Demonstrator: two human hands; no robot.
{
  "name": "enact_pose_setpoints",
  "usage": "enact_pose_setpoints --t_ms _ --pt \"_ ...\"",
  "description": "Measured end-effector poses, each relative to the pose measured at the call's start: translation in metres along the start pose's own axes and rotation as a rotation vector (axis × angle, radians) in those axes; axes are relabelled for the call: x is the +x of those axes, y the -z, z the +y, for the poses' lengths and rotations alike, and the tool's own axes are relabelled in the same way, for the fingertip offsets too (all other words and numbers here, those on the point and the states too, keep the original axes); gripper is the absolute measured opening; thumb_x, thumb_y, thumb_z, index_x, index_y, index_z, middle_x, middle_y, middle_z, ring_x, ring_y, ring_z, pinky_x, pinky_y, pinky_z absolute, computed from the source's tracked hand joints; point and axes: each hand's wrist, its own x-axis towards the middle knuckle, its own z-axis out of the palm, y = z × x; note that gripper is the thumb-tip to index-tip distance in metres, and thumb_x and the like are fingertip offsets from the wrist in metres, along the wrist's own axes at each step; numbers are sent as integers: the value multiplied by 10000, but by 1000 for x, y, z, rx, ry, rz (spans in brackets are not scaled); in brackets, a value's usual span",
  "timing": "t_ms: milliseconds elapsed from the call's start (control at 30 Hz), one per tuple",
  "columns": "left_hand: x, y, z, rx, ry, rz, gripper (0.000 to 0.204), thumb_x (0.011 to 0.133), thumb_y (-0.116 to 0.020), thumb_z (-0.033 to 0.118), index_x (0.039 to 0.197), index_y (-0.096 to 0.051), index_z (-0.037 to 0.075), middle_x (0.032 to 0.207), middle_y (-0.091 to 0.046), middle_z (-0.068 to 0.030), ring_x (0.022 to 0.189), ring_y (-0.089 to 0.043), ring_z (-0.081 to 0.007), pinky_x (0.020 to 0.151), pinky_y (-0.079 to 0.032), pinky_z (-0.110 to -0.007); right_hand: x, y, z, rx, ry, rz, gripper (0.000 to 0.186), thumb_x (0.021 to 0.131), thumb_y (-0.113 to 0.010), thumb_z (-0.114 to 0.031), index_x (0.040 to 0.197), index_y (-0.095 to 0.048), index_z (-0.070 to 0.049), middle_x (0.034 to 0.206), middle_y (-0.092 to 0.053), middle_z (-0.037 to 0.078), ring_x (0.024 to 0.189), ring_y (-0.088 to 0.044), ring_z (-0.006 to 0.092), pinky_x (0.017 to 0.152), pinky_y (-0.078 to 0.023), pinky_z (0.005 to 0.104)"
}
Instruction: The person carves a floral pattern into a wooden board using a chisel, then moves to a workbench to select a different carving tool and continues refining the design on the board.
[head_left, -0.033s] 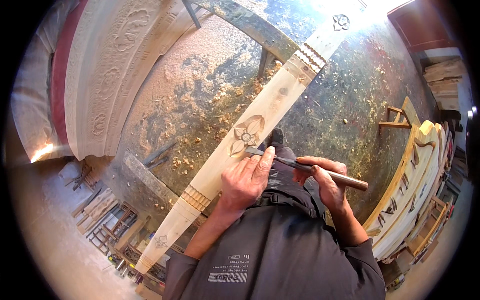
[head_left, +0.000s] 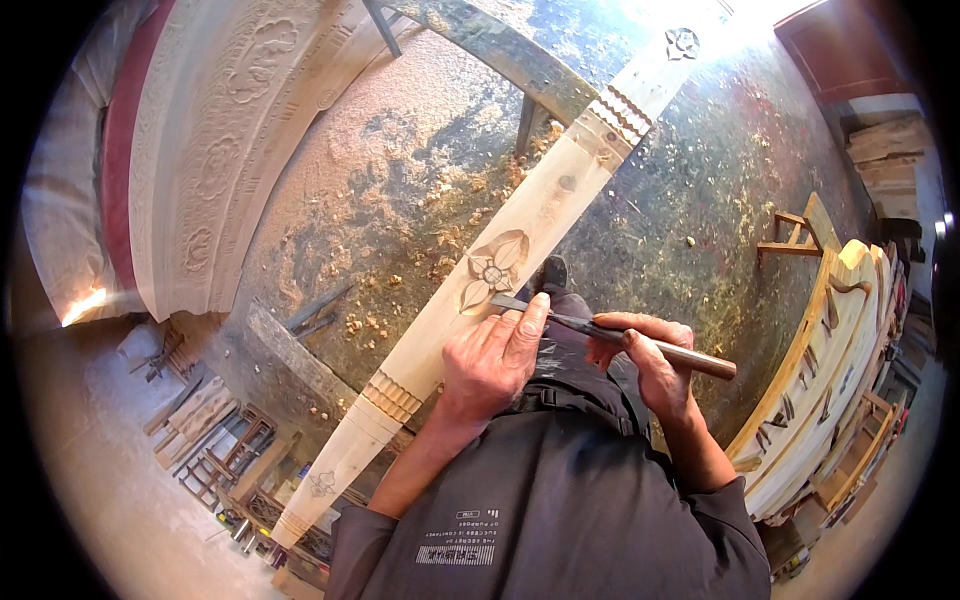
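A long pale wooden beam (head_left: 560, 185) lies diagonally before me, with banded grooves and carved flowers along it. At its middle, a chisel (head_left: 705, 362) has its blade tip at the lower petal of a carved flower (head_left: 492, 268). My left hand (head_left: 490, 360) is closed at the beam's near edge, its fingers pressing on the blade just behind the tip. My right hand (head_left: 650, 365) grips the chisel's wooden handle, with the handle's end sticking out to the right.
A trestle (head_left: 460, 40) stands under the beam on a floor (head_left: 670, 210) scattered with shavings. Large carved panels (head_left: 210, 140) stand at upper left. A slatted board (head_left: 800, 380) holding several tools is at right, beside a small wooden frame (head_left: 785, 248). Timber and frames (head_left: 200, 430) lie at lower left.
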Motion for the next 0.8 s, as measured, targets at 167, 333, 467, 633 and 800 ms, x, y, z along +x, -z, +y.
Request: enact_pose_setpoints --t_ms 167,333,467,633,800 --pt "6 4 4 -4 36 -49 455 833 -782 -23 1283 -729 20 841 -694 -66 660 -677 -204 557 -529 -358 6 12 17 111 -49 -17 372 1083 -587 -161 1283 -685 137 1014 -771 223 887 -760 260 741 -613 355" --pt "8 4 4 6 46 -64 412 855 -806 -28 1259 -739 20 830 -706 -75 666 -700 -214 562 -535 -359 11 16 30 170 -93 -4 429 1064 -641 -254 1256 -693 126 994 -769 244 865 -768 294 724 -622 392" --pt "9 3 4 21 49 -72 409 856 -801 -31 1258 -738 17 838 -712 -76 668 -698 -209 558 -529 -358 15 18 36 214 -84 -8 421 1057 -651 -251 1248 -698 121 980 -772 255 860 -772 306 734 -627 415" --pt "8 6 3 29 -7 -48 435 847 -776 -27 1277 -725 7 839 -684 -57 640 -653 -183 539 -502 -345 12 20 28 49 53 -62 350 1010 -643 -156 1230 -734 101 1034 -786 228 912 -763 251 821 -619 375" --pt "0 0 -3 22 -97 11 486 835 -712 -9 1321 -702 4 846 -631 -32 638 -608 -143 534 -489 -315 5 20 23 -53 64 -51 326 971 -664 -109 1220 -758 79 1031 -805 184 920 -758 197 863 -605 322"
